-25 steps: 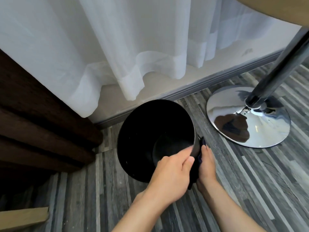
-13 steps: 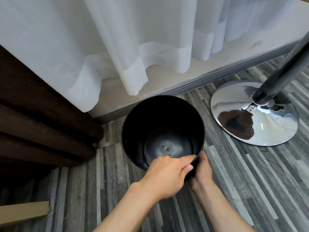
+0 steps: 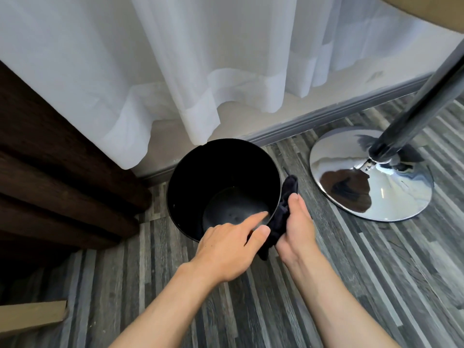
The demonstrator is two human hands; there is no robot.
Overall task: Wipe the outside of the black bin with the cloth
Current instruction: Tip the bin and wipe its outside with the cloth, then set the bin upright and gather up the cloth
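A round black bin [image 3: 200,169] stands upright on the grey plank floor, its empty inside facing me. My left hand [image 3: 226,249] grips the near rim, fingers reaching into the opening. My right hand [image 3: 297,229] presses a dark cloth [image 3: 285,207] flat against the bin's outer right wall. The cloth shows between palm and bin, with a corner sticking up past the rim and a tail hanging below my hand.
A chrome table base [image 3: 369,177] with its slanted pole [image 3: 421,99] stands close on the right. White sheer curtains [image 3: 200,71] hang behind the bin, touching its far rim. Dark wooden furniture [image 3: 57,177] blocks the left. A cardboard piece [image 3: 30,317] lies at the lower left.
The right hand with the cloth slid up and around the bin's right side, so the cloth shows again. The bin tilted slightly and the view shifted.
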